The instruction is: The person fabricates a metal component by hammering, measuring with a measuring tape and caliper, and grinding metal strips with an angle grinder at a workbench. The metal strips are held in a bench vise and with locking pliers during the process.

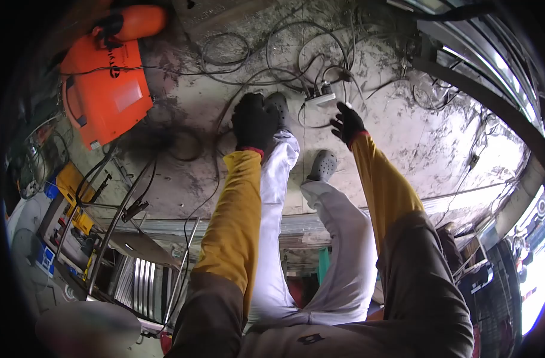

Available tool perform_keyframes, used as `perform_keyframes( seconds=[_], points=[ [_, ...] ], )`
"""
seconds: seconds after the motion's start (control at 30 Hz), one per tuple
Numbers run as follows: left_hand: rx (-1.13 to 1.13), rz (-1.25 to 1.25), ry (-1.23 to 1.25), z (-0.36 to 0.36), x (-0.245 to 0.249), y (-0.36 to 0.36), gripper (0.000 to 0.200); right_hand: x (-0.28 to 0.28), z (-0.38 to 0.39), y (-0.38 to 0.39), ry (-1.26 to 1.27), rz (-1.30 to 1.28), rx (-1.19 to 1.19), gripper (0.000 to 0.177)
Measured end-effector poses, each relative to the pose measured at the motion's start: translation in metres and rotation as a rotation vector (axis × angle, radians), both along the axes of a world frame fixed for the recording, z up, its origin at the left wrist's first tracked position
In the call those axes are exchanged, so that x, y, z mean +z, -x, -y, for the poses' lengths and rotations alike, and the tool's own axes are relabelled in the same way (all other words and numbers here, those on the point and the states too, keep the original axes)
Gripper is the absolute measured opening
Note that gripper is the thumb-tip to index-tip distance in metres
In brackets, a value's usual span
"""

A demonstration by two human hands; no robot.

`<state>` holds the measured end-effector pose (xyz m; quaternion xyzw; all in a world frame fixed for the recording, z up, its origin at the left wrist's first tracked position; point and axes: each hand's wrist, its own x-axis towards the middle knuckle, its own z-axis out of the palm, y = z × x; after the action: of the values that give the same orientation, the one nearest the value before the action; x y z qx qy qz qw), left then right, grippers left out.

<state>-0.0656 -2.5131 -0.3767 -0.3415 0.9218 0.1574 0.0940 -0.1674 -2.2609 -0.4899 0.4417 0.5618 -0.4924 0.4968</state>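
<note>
My left hand (pixel 253 121), in a black glove, is held out ahead of me beside a grey clog (pixel 278 109). Its fingers look curled together, and whatever they may hold is hidden. My right hand (pixel 347 123), gloved in black as well, hangs above the floor with its fingers apart and nothing visible in them. Just beyond its fingertips lies a white power strip (pixel 320 99) with dark plugs and cables at it. The other grey clog (pixel 324 164) is below and left of my right hand.
An orange machine (pixel 108 92) stands at upper left. Black cables (pixel 305 55) loop over the stained floor (pixel 445 140). A metal-framed stand (pixel 112 232) is at lower left, and metal bars (pixel 493 45) run along the upper right.
</note>
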Motion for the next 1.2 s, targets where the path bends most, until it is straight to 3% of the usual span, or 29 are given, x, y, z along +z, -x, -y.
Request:
perform_keyframes(
  seconds=[0.13,0.2,0.3,0.33,0.37,0.4,0.43,0.47,0.5,0.53,0.57,0.6,0.63,0.67,0.7,0.73,0.77,0.8,0.83,0.87,0.93,0.97,1.03,1.1,1.17,1.2],
  points=[
    [0.068,-0.313,-0.129,-0.025,0.022,-0.023,0.026,0.084,-0.057,-0.041,0.006,-0.319,0.261,0.071],
    [0.204,-0.384,-0.165,-0.042,0.097,-0.030,0.029,0.128,-0.103,-0.060,0.073,-0.400,0.380,0.064],
    [0.202,-0.408,-0.134,-0.037,0.193,-0.079,0.036,0.255,-0.170,-0.081,0.003,-0.481,0.551,0.064],
    [0.262,-0.451,-0.179,-0.029,0.234,-0.093,0.036,0.308,-0.184,-0.082,-0.128,-0.447,0.712,0.059],
    [0.317,-0.415,-0.147,-0.030,0.241,-0.125,0.036,0.348,-0.206,-0.095,-0.162,-0.401,0.577,0.060],
    [0.395,-0.436,-0.262,-0.017,0.285,-0.141,0.036,0.375,-0.234,-0.101,-0.260,-0.268,0.569,0.067],
    [0.443,-0.230,-0.281,-0.015,0.303,-0.174,0.035,0.404,-0.264,-0.110,-0.308,-0.161,0.498,0.057],
    [0.510,-0.240,-0.378,-0.012,0.314,-0.212,0.037,0.437,-0.271,-0.110,-0.333,-0.025,0.486,0.042],
    [0.799,-0.052,-0.632,-0.006,0.347,-0.235,0.040,0.456,-0.289,-0.107,-0.358,0.110,0.471,0.028],
    [0.812,-0.005,-0.588,-0.021,0.311,-0.298,0.042,0.459,-0.299,-0.106,-0.279,0.116,0.596,0.023],
    [0.654,-0.143,-0.307,-0.033,0.330,-0.332,0.041,0.428,-0.337,-0.097,0.021,-0.095,1.105,0.020],
    [0.794,-0.004,-0.303,-0.047,0.347,-0.360,0.044,0.391,-0.381,-0.089,0.304,-0.629,1.858,0.017],
    [1.000,-0.004,-0.391,-0.063,0.365,-0.383,0.047,0.354,-0.413,-0.077,0.463,-1.074,2.139,0.016],
    [1.151,-0.026,-0.463,-0.078,0.387,-0.395,0.048,0.363,-0.375,-0.058,0.381,-0.991,2.155,0.019],
    [1.309,-0.054,-0.539,-0.101,0.406,-0.405,0.048,0.395,-0.316,-0.027,0.446,-1.069,2.198,0.017],
    [1.359,-0.089,-0.528,-0.129,0.405,-0.423,0.048,0.391,-0.278,-0.008,0.437,-0.930,2.080,0.018],
    [1.312,-0.188,-0.458,-0.164,0.390,-0.445,0.047,0.382,-0.241,0.009,0.319,-0.466,1.552,0.022],
    [1.260,-0.277,-0.381,-0.198,0.381,-0.459,0.045,0.376,-0.198,0.026,0.208,-0.186,0.992,0.026],
    [1.295,-0.294,-0.369,-0.225,0.382,-0.466,0.045,0.364,-0.169,0.042,0.226,-0.135,0.773,0.031],
    [1.343,-0.351,-0.408,-0.252,0.380,-0.468,0.044,0.403,-0.111,0.048,0.157,-0.266,0.931,0.035],
    [1.433,-0.485,-0.472,-0.289,0.381,-0.461,0.034,0.410,-0.032,0.075,0.250,-0.395,0.964,0.042],
    [1.478,-0.556,-0.494,-0.305,0.387,-0.455,0.026,0.412,0.004,0.083,0.269,-0.439,0.878,0.028],
    [1.976,-0.790,-0.950,-0.308,0.437,-0.432,0.012,0.437,0.060,0.095,0.377,-0.476,0.876,0.033],
    [1.976,-1.019,-1.008,-0.320,0.450,-0.432,0.011,0.476,0.098,0.089,0.509,-0.636,0.957,0.038],
    [2.093,-1.060,-0.895,-0.336,0.442,-0.441,0.032,0.500,0.121,0.067,0.560,-0.709,1.069,0.042],
    [2.084,-1.082,-0.819,-0.345,0.441,-0.445,0.033,0.517,0.126,0.049,0.508,-0.637,1.084,0.042]
  ],
)
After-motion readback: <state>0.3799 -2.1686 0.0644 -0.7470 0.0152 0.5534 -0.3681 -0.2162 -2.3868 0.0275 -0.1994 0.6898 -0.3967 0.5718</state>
